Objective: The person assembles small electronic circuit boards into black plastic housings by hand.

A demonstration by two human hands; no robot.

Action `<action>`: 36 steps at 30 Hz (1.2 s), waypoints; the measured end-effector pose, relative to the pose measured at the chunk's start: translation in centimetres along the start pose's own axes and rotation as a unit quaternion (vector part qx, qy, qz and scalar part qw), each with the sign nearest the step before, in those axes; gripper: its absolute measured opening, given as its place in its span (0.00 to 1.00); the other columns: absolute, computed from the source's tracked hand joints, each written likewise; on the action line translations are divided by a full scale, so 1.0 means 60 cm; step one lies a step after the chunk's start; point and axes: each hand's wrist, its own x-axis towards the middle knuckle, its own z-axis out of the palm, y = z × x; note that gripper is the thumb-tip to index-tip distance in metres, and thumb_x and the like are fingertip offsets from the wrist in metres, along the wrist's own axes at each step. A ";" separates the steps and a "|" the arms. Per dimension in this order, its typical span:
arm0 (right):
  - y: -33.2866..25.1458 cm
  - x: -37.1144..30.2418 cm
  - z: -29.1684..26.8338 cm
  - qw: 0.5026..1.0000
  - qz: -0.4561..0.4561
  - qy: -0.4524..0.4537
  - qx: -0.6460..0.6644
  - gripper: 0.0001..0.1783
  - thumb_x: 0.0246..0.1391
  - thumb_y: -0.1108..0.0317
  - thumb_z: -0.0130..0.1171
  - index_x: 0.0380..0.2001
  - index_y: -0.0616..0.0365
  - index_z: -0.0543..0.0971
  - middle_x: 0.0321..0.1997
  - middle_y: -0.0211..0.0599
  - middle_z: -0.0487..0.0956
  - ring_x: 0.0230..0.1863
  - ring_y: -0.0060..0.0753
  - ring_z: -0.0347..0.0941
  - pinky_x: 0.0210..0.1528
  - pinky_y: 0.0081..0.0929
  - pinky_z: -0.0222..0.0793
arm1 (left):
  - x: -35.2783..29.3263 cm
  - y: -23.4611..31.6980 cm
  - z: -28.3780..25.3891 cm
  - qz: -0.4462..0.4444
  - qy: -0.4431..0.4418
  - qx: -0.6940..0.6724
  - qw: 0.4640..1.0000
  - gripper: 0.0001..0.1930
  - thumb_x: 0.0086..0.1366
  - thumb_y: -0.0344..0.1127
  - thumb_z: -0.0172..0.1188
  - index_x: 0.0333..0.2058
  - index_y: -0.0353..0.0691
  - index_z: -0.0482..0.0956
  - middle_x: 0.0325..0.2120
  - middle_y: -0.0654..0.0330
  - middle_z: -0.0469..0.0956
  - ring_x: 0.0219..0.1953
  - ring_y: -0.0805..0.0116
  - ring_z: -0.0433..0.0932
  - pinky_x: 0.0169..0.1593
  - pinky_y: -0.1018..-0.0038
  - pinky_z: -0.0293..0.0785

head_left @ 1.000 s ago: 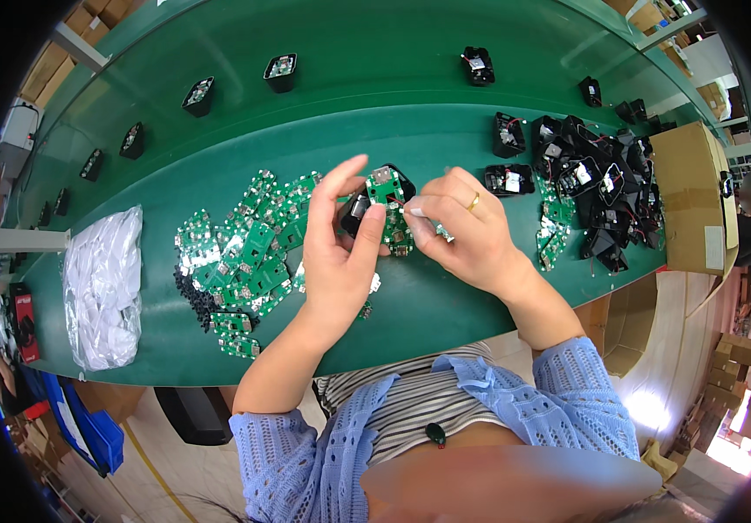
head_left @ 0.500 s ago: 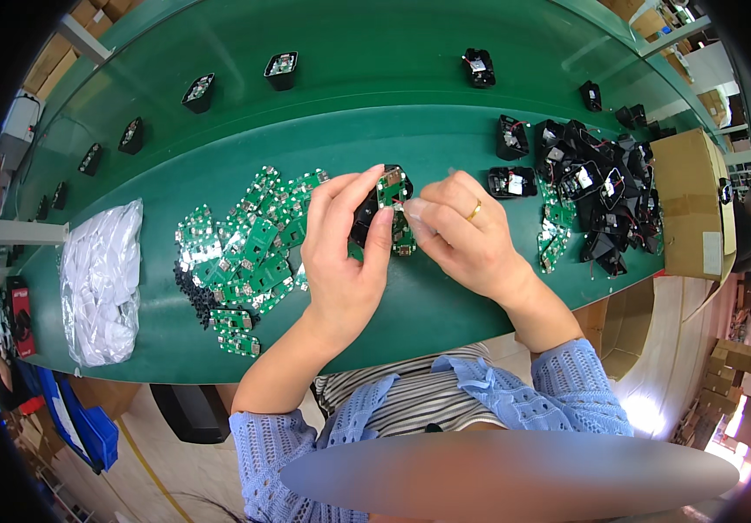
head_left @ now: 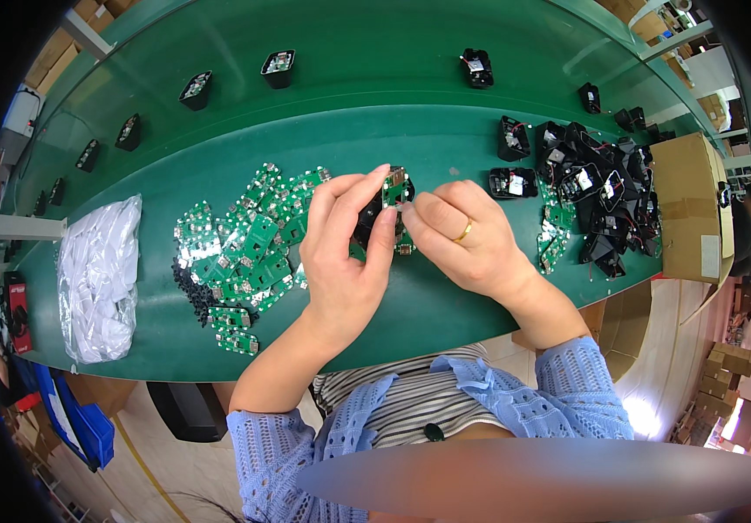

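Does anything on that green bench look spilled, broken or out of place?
Nothing looks clearly broken. The heap of black cases at right is jumbled at various angles, and some green circuit boards lie beside it, apart from the larger board pile at left.

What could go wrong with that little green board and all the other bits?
The green board might slip, since the left hand is holding it together with a black case. The loose green boards lie close by that hand, so a bump could scatter them. The heaped black cases on the right could slide or topple.
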 end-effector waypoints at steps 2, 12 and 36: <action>0.001 0.002 -0.001 1.000 -0.011 -0.006 -0.004 0.13 0.30 0.70 0.54 0.26 0.60 0.72 0.28 0.32 0.69 0.27 0.29 0.65 0.24 0.24 0.61 | 0.000 0.001 -0.001 -0.014 -0.005 -0.009 1.000 0.16 0.54 0.25 0.57 0.44 0.38 0.74 0.36 0.56 0.70 0.33 0.67 0.73 0.35 0.76 0.71; 0.003 0.000 0.008 0.937 0.207 0.031 0.279 0.09 0.38 0.79 0.61 0.24 0.62 0.70 0.24 0.37 0.70 0.27 0.37 0.68 0.29 0.28 0.64 | -0.006 0.001 0.000 -0.083 -0.002 -0.085 0.993 0.15 0.54 0.25 0.57 0.43 0.38 0.74 0.36 0.56 0.70 0.35 0.68 0.73 0.36 0.76 0.71; -0.014 -0.009 0.035 0.765 0.474 0.083 0.428 0.22 0.49 0.77 0.55 0.47 0.62 0.62 0.22 0.30 0.70 0.19 0.15 0.65 0.20 0.14 0.60 | 0.005 -0.031 0.001 -0.198 -0.087 -0.321 0.922 0.18 0.62 0.30 0.51 0.49 0.34 0.60 0.40 0.56 0.70 0.43 0.72 0.71 0.47 0.77 0.67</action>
